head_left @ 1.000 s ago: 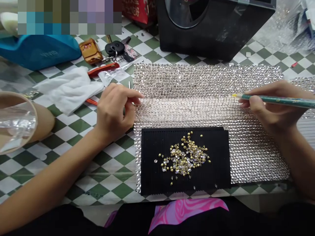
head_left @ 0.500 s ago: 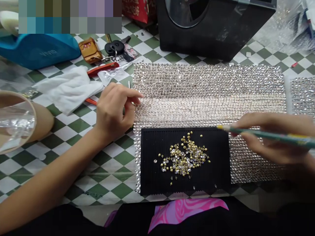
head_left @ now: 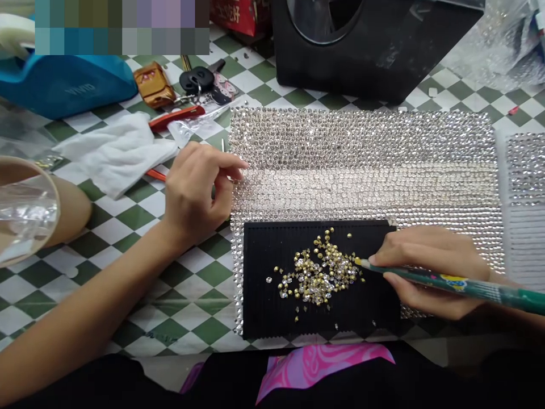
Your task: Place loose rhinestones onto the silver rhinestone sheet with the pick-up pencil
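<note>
My right hand (head_left: 430,270) grips a green pen (head_left: 451,282) with a yellow tip. The tip touches or hovers at the right edge of a pile of small rhinestones (head_left: 315,278), some gold side up, others clear side up. They lie on a black ridged tray (head_left: 264,312) resting on a sheet covered in rows of rhinestones (head_left: 361,139). At the sheet's left edge sits my left hand (head_left: 198,184), its fingers curled and the index fingertip against the stones. A thin metal tip shows just behind it; whether the fingers hold it is hidden.
A black box (head_left: 340,68) stands behind the sheet. Another rhinestone sheet (head_left: 525,170) lies at right. On the left are a blue tape dispenser (head_left: 80,85), keys (head_left: 196,80), a white cloth (head_left: 123,150), a red-handled tool (head_left: 176,118) and a tan tub (head_left: 72,210).
My right hand has moved left and toward me, carrying the pen tip from the tray's far right corner to the rhinestone pile. My left hand has stayed in place.
</note>
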The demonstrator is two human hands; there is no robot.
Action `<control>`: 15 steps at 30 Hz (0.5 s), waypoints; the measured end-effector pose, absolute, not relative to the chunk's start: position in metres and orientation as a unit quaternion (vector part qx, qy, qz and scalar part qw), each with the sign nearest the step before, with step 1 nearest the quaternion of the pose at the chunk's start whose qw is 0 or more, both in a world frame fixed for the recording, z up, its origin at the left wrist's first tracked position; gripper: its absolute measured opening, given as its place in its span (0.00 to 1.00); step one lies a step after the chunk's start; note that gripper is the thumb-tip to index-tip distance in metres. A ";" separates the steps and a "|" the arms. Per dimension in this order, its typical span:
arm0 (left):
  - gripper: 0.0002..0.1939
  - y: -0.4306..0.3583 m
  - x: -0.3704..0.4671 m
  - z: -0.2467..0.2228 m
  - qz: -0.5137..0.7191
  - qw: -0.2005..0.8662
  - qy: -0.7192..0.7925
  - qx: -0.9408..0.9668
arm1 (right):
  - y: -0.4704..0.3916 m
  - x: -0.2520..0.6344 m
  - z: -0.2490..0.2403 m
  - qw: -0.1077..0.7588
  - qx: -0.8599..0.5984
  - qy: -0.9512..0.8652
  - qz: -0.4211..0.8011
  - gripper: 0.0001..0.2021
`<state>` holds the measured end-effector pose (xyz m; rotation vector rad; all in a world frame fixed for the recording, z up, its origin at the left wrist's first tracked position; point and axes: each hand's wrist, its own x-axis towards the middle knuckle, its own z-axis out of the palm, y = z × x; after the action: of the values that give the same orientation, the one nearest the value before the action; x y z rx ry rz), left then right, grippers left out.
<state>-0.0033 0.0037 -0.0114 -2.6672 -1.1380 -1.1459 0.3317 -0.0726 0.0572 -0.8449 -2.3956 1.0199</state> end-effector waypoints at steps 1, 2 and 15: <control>0.16 0.004 -0.003 -0.011 -0.368 0.012 -0.364 -0.856 | -0.073 0.332 0.057 0.202 -0.302 -0.858 0.362 0.12; 0.16 0.004 -0.004 -0.011 -0.369 0.013 -0.363 -0.856 | -0.073 0.332 0.058 0.206 -0.302 -0.859 0.358 0.13; 0.16 0.003 -0.003 -0.011 -0.365 0.014 -0.360 -0.858 | -0.076 0.332 0.057 0.218 -0.277 -0.856 0.377 0.09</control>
<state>-0.0034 0.0033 -0.0108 -2.6727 -1.1224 -1.1362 0.3316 -0.0756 0.0571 -0.7680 -2.3716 1.0451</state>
